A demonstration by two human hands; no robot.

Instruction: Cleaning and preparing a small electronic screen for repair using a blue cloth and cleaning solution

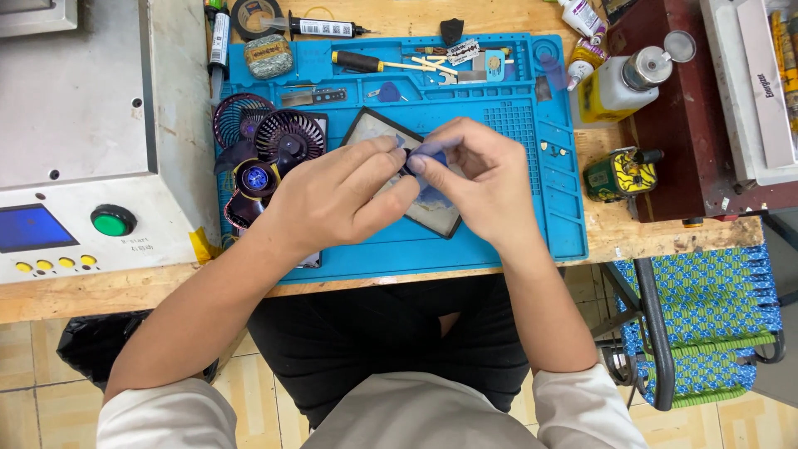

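A flat black-framed screen panel [376,128] lies tilted on the blue work mat [515,116], mostly under my hands. My left hand [337,195] and my right hand [478,179] meet above it, both pinching a small blue-purple piece [428,155] between thumbs and fingertips. What the piece is I cannot tell. Purple small-fan parts [287,137] sit just left of my left hand.
Mat's top trays hold a black-handled tool [357,61], sticks and small bits. A grey machine [75,125] with green button stands left. White bottle [619,83], glue tubes and a green-yellow device [619,175] are right. Woven chair [706,324] at lower right.
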